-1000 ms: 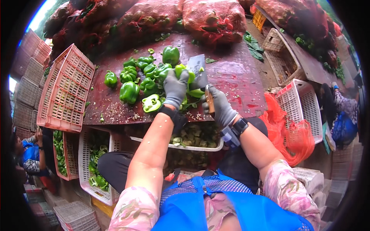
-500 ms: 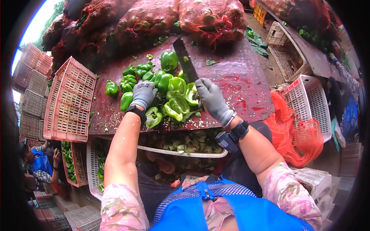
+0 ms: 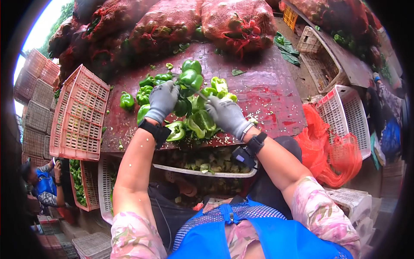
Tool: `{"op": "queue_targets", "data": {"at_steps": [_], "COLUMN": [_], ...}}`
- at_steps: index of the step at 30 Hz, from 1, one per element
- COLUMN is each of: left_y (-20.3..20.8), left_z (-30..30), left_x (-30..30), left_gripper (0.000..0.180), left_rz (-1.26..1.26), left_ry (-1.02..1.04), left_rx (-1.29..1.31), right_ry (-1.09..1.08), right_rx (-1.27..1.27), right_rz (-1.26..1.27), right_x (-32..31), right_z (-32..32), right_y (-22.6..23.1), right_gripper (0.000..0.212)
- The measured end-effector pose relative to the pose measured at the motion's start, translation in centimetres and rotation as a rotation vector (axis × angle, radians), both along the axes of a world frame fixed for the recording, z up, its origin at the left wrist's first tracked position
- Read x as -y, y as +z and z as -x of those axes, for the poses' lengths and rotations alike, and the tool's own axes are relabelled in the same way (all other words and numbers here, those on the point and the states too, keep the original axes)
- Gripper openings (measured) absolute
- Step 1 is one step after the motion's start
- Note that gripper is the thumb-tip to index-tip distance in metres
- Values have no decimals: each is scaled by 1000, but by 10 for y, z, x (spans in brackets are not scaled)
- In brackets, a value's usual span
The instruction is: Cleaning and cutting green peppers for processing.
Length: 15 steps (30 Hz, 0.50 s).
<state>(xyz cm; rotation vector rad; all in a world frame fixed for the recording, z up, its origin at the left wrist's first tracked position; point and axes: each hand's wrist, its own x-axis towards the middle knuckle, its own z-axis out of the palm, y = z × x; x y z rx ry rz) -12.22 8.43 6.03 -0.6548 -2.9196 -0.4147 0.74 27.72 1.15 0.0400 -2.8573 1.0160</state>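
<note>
Both my hands wear grey gloves over the red tabletop. My left hand (image 3: 164, 98) has its fingers closed against a green bell pepper (image 3: 190, 81), lifted over the pile. My right hand (image 3: 226, 113) grips a knife (image 3: 201, 94), its blade turned nearly edge-on at that pepper and mostly hidden. Beneath and around my hands are cut pepper halves, one open half (image 3: 201, 122) lying near the table's front edge. Several whole peppers, such as one at the left (image 3: 126, 101), sit beside my left hand.
Stuffed red mesh sacks (image 3: 239, 26) line the far edge. A pink crate (image 3: 80, 113) stands left, a white crate (image 3: 362, 116) and orange netting (image 3: 330, 151) right. Below the table, a tray (image 3: 207, 172) holds pepper scraps. Another person (image 3: 46, 183) is at far left.
My right hand moved left and the raised knife blade came down toward the pepper. My left hand shifted slightly right and up, with a whole pepper now lifted against its fingers.
</note>
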Motion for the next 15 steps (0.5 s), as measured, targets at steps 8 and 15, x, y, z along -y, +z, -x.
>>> {"op": "queue_targets", "data": {"at_steps": [8, 15], "left_y": [-15, -61], "left_z": [3, 8], "left_x": [25, 24], "left_gripper": [28, 28], "left_rz": [-177, -755], "left_ry": [37, 202], "left_rx": [18, 106], "right_ry": [-184, -161], "right_rx": [335, -72], "right_rz": [1134, 919], "right_x": [-1, 8], "right_z": [7, 1], "right_y": [-14, 7], "right_gripper": [34, 33]}}
